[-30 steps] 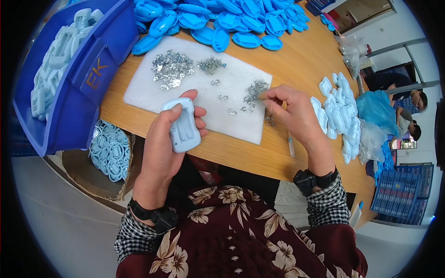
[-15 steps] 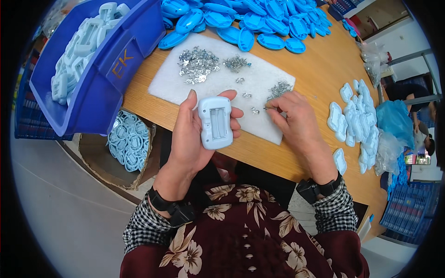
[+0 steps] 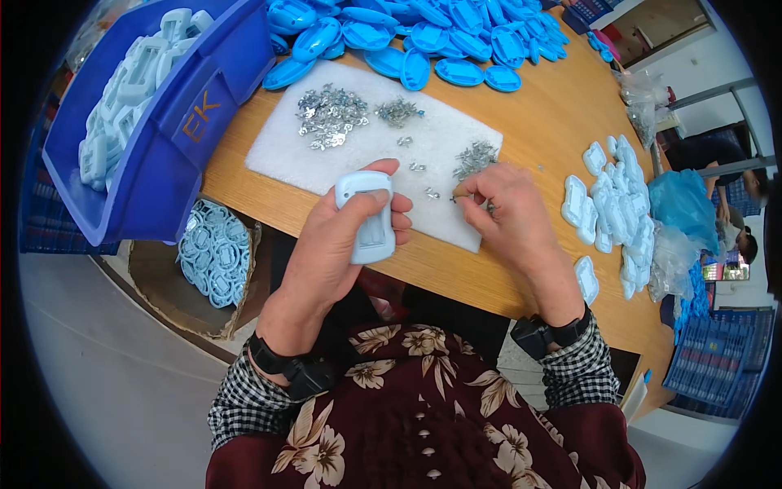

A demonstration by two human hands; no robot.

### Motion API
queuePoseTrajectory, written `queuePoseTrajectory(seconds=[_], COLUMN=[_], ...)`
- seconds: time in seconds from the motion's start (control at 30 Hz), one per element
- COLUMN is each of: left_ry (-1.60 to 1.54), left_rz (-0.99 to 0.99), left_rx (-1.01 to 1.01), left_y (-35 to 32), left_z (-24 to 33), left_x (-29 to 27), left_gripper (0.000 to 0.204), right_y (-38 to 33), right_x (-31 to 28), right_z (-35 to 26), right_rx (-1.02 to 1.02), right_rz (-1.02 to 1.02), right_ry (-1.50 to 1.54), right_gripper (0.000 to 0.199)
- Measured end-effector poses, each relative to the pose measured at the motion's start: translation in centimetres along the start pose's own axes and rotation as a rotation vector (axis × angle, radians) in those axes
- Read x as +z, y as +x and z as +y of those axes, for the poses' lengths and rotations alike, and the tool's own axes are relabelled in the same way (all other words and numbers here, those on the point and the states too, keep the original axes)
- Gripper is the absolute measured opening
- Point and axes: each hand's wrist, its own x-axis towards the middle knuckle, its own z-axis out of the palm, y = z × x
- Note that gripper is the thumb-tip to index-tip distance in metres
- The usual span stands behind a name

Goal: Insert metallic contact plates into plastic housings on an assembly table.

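Observation:
My left hand (image 3: 330, 253) holds a pale blue plastic housing (image 3: 368, 218) upright over the near edge of a white foam pad (image 3: 285, 159), thumb across its top. My right hand (image 3: 505, 216) rests on the pad's right end, fingertips pinched on a small metal clip (image 3: 458, 194) beside a little pile of clips (image 3: 476, 155). More clips lie in a bigger pile (image 3: 330, 118) and a smaller one (image 3: 399, 110) farther back on the pad.
A blue bin (image 3: 163, 130) of pale housings stands at the left. Bright blue shells (image 3: 423, 33) lie heaped at the back of the wooden table (image 3: 538, 114). Pale housings (image 3: 611, 204) are stacked at the right. A box of round parts (image 3: 213, 253) sits below the table edge. Another person (image 3: 717, 163) is at the far right.
My left hand turned the housing and drew it nearer while the view shifted. My right hand stayed at the small clip pile, fingers now pinched on a clip.

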Motion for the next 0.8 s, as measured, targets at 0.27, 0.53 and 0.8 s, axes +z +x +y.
queuePoseTrajectory(seconds=[0.27, 0.53, 0.8], left_ry=[-0.014, -0.041, 0.034], left_rz=[0.049, 0.001, -0.18], left_rx=[0.051, 0.062, 0.044], left_y=[0.0, 0.0, -0.5], left_z=[0.2, 0.1, -0.1], left_x=[-1.1, -1.4, -2.4], left_gripper=[0.048, 0.047, 0.045], right_y=[1.2, 4.2, 9.5], right_x=[0.5, 0.1, 2.2], right_z=[-0.3, 1.2, -2.7], right_rx=[0.06, 0.09, -0.046], right_rz=[0.028, 0.052, -0.06], right_ry=[0.038, 0.027, 0.123], right_gripper=[0.01, 0.012, 0.016])
